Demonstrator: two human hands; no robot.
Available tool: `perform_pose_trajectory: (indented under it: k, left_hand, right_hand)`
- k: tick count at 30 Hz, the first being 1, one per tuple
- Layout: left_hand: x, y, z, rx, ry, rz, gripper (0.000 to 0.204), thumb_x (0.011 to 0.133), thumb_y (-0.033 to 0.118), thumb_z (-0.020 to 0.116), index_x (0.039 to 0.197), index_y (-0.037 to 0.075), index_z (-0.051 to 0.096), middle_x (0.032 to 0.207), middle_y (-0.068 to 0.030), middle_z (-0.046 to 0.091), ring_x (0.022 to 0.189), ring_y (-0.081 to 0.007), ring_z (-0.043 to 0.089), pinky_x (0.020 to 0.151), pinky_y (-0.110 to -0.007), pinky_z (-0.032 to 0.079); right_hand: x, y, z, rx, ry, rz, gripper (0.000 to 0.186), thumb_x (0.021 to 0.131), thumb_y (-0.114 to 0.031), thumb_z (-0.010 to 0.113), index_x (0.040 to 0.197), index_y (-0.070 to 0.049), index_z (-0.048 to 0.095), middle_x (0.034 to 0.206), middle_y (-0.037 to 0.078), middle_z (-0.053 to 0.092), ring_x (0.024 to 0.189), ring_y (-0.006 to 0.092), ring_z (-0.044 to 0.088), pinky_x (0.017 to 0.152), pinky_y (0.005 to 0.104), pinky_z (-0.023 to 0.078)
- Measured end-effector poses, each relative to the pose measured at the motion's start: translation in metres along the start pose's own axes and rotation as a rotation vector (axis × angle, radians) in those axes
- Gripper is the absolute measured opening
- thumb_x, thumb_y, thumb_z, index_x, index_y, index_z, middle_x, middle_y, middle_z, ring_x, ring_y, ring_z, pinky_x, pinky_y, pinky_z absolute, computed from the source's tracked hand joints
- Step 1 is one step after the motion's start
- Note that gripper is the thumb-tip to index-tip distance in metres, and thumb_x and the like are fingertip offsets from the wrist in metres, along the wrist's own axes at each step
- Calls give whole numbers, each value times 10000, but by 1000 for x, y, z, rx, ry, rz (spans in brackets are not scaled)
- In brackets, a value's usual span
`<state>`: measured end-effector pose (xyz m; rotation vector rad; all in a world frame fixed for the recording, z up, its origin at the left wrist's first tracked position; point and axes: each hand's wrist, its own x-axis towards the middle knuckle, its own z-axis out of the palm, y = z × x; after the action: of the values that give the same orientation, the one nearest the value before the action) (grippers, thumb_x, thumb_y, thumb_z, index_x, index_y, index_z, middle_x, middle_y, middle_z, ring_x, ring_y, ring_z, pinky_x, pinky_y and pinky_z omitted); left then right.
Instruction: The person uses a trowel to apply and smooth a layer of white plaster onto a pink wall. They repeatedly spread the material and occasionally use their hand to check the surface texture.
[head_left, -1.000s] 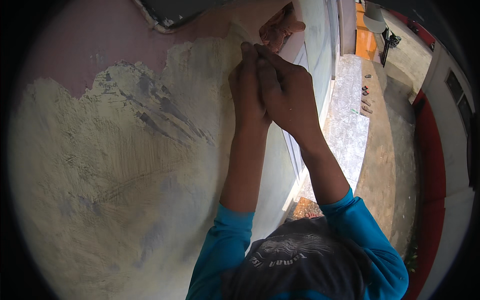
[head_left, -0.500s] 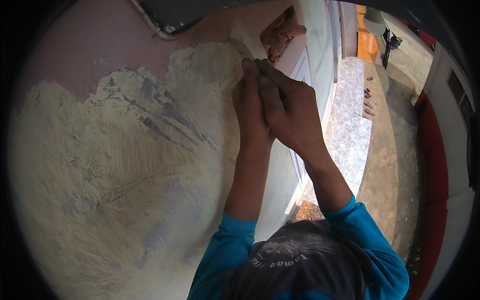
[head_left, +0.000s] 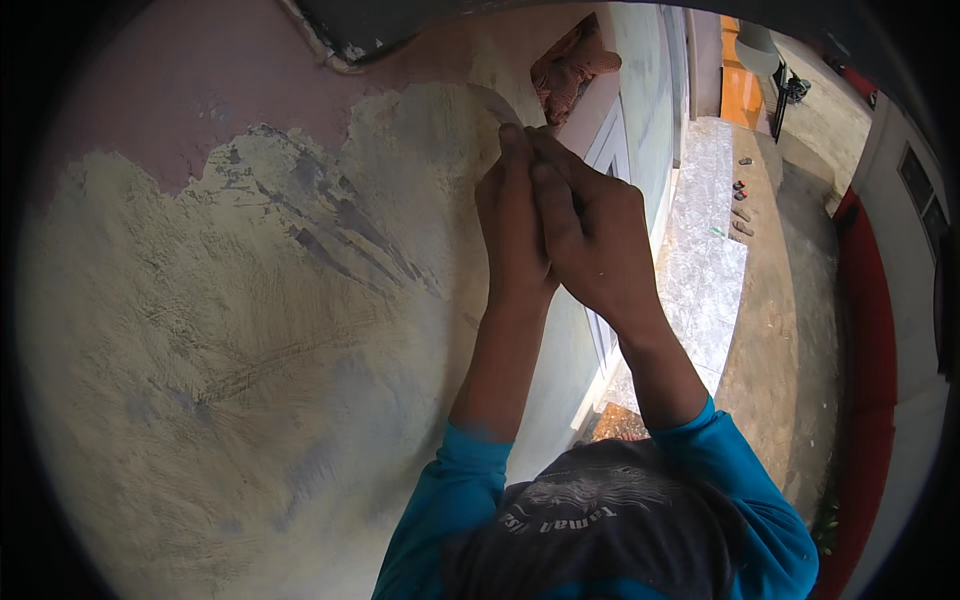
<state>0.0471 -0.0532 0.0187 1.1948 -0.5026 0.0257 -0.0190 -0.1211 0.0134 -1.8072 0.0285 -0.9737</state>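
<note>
Head view: both bare hands are showing against an upright wall (head_left: 250, 350), near its upper right corner as seen here. The left hand (head_left: 515, 215) and the right hand (head_left: 600, 235) are touching, the right partly overlapping the left from its right side. The fingers are lying pressed together and partly curled, and the foremost tips are pinching a thin, pale, curved strip (head_left: 496, 104), which is projecting past them toward the wall's upper edge. The palms are hiding its lower end, so whether it is having a handle cannot be told; contact between strip and wall is likewise not being shown clearly. The wall is bearing a rough, pale yellowish-grey coat with grey streaks, its ragged upper border giving way to pinkish paint (head_left: 140, 110). Just beyond the fingertips, toward the wall's upper right corner, a straight-edged, reddish-brown rough patch (head_left: 575, 75) is showing. A dark panel (head_left: 375, 18) is edging the top of the wall. A white frame (head_left: 612, 140) is standing along the wall's right edge. Farther right, a light tiled walkway (head_left: 695, 230) is running beside bare ground, where several pieces of footwear (head_left: 740, 215) are lying near the walkway's edge. Below, the person is wearing a dark shirt (head_left: 620, 530) with blue sleeves (head_left: 440, 500).
</note>
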Motion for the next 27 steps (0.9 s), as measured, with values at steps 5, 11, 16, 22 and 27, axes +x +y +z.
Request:
perform_pose_trajectory:
  k: [5,11,16,22,27]
  left_hand:
    - [-11,-1,1,-7,-61,47,532,1192,530,521,1059,46,696,922,-6,619,817,-89,597,739,-295,498]
    - [-2,5,4,-67,-47,9,492,1191,509,541,982,75,643,869,18,577,768,-70,558,687,-291,467]
    - [3,-1,0,-64,-38,-54,521,1192,532,527,1005,65,664,842,22,568,751,-83,552,684,-299,464]
    - [2,-1,1,-43,-102,-6,551,1188,561,513,980,73,663,826,20,573,749,-83,562,678,-299,465]
    - [2,1,6,-73,-15,-24,548,1191,552,505,956,77,642,827,16,571,744,-86,563,680,-292,470]
  right_hand:
    - [-10,4,-2,50,35,-66,453,1099,-235,565,1470,-28,721,1036,283,824,917,349,849,855,413,634]
    - [2,1,5,-22,77,-80,453,1105,-252,557,1453,-17,727,956,281,816,865,322,842,807,394,625]
    - [5,1,3,52,72,-47,455,1102,-241,551,1459,-16,721,942,288,805,888,323,846,843,396,621]
    - [2,1,1,11,19,-7,455,1108,-260,553,1448,-15,728,945,281,808,901,338,842,866,411,616]
    - [6,0,0,12,39,-45,466,1099,-252,540,1447,-1,723,948,291,799,874,337,827,842,426,608]
